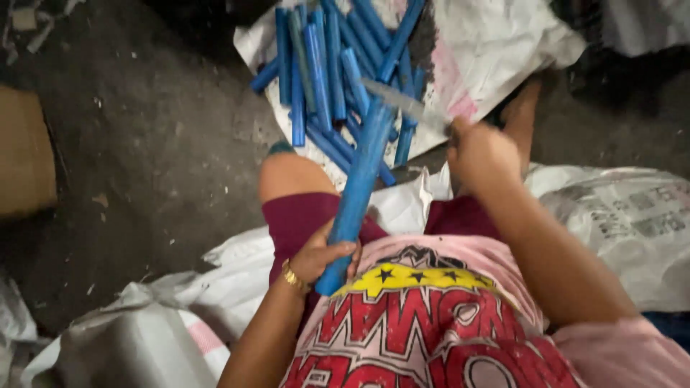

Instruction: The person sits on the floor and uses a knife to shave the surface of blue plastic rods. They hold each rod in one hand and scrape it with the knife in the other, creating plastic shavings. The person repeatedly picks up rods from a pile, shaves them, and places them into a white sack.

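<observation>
We hold a long blue strip (358, 188) in our left hand (321, 256), the grip wrapped tight around its near end by our lap. Its long axis runs up and away from us, tilting slightly right, toward the pile of blue strips (338, 65) on the white sack (496, 43) on the floor. Our right hand (480, 152) is clenched on the handle of a knife (397, 100), whose blade points left and meets the strip's far end. The right hand is nearer that end.
</observation>
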